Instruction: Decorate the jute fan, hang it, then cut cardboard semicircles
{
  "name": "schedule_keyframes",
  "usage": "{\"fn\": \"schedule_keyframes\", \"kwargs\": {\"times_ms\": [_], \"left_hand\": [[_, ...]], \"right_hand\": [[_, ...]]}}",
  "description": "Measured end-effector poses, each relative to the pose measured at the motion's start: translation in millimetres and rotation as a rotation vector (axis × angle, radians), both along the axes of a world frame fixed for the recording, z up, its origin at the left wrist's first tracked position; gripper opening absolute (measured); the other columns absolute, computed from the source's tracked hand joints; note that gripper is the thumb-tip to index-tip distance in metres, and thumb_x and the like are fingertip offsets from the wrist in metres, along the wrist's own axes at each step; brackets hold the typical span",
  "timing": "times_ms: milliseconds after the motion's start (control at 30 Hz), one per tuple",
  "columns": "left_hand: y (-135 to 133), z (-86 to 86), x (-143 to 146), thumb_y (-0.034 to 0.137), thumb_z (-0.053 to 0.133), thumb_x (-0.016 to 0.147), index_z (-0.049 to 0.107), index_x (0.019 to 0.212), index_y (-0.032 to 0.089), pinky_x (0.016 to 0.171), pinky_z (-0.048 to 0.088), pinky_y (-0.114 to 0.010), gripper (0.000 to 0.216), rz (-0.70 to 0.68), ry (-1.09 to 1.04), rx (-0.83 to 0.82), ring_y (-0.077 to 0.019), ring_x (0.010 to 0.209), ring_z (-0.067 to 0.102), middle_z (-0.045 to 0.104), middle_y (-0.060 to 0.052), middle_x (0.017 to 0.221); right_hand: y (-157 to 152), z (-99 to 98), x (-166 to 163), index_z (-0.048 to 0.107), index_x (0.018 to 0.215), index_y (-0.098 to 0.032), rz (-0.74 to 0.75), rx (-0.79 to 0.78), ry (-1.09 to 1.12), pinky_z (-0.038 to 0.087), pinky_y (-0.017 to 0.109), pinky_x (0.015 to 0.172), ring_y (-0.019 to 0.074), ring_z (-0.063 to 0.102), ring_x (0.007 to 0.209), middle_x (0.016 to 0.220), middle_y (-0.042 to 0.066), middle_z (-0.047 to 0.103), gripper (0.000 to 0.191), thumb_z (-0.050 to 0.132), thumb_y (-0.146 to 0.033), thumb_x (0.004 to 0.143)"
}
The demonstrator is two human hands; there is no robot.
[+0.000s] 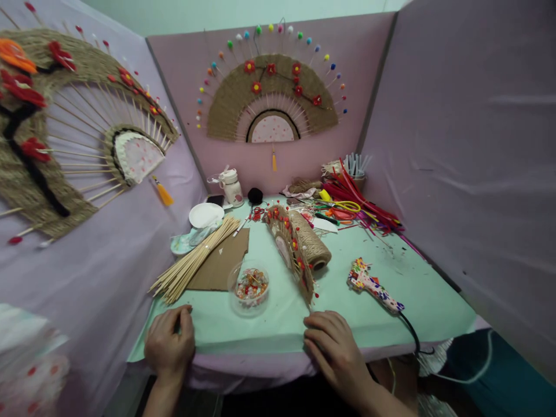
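My left hand (pixel 170 343) rests on the table's front edge, its fingers curled into a loose fist with nothing visible in it. On the same edge, further right, lies my right hand (pixel 333 347), fingers stretched out and holding nothing. Just beyond its fingertips is the lower end of a small twine fan (pixel 290 246) with red flowers and beads, leaning on a roll of twine (pixel 310 243). Between my hands stands a clear round tub of beads (pixel 251 286), its lid seemingly behind or under it. A flower-patterned hot glue gun (pixel 373 286) lies to the right.
Bamboo sticks (pixel 202 258) lie across a cardboard sheet (pixel 226 260) at left, near a white plate (pixel 207 215) and a bottle (pixel 232 188). Pipe cleaners (pixel 347 188) and tools crowd the back right. Large fans (pixel 271 87) hang on the walls. The glue gun's cord (pixel 412 330) drops over the edge.
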State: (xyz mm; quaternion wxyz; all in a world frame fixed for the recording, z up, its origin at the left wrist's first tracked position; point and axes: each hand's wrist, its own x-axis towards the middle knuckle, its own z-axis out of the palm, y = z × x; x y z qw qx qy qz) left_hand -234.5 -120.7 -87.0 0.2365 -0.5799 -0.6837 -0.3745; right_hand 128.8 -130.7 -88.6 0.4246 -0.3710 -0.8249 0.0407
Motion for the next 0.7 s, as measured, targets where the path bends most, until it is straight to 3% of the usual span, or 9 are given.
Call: {"fn": "schedule_keyframes", "kwargs": {"times_ms": [233,333,433,600,700], "left_hand": [[1.3,21.9,27.5,0.019,0.055,0.086,0.066,0.074,0.019,0.078,0.043,-0.037,0.016,-0.113,0.010,0.219,-0.0208,0.069,0.061,0.068,-0.004,0.069],[-1.5,35.7,63.7,0.014,0.055,0.084,0.066,0.079,0.019,0.078,0.043,-0.038,0.013,-0.296,-0.097,0.289,-0.0189,0.069,0.060,0.066,-0.003,0.070],[-7.4,41.2,112.4,0.009,0.057,0.081,0.065,0.092,0.019,0.078,0.044,-0.038,0.017,-0.568,-0.177,0.230,-0.0195,0.075,0.060,0.066,-0.003,0.076],[-15.0,32.1,186.4,0.002,0.054,0.082,0.060,0.106,0.019,0.073,0.049,-0.033,0.031,-0.945,-0.350,0.042,-0.0169,0.079,0.061,0.067,-0.004,0.085],[-14.0,22.6,206.0,0.002,0.054,0.083,0.060,0.104,0.020,0.072,0.050,-0.031,0.028,-0.985,-0.435,-0.017,-0.0164,0.079,0.060,0.066,-0.004,0.084]], "right_hand": [[-11.7,5.8,11.3,0.059,0.103,-0.021,0.029,0.016,0.118,0.050,0.043,0.087,0.0216,0.065,0.094,0.095,0.006,0.070,0.025,0.058,-0.007,0.082],[-16.5,10.7,15.5,0.060,0.104,-0.021,0.023,0.031,0.166,0.052,0.043,0.085,0.0217,0.065,0.093,0.093,0.007,0.070,0.028,0.057,-0.006,0.081],[-14.5,17.9,22.9,0.060,0.107,-0.021,-0.018,0.054,0.239,0.052,0.042,0.084,0.0221,0.065,0.093,0.094,0.007,0.070,0.031,0.057,-0.004,0.081],[10.0,26.1,51.7,0.060,0.107,-0.022,-0.289,0.100,0.253,0.050,0.044,0.090,0.0241,0.062,0.100,0.101,0.009,0.067,0.026,0.059,-0.010,0.084],[27.8,21.4,77.9,0.057,0.117,-0.017,-0.527,-0.001,0.053,0.047,0.049,0.094,0.0304,0.056,0.110,0.116,0.016,0.061,0.031,0.059,-0.024,0.086]]}}
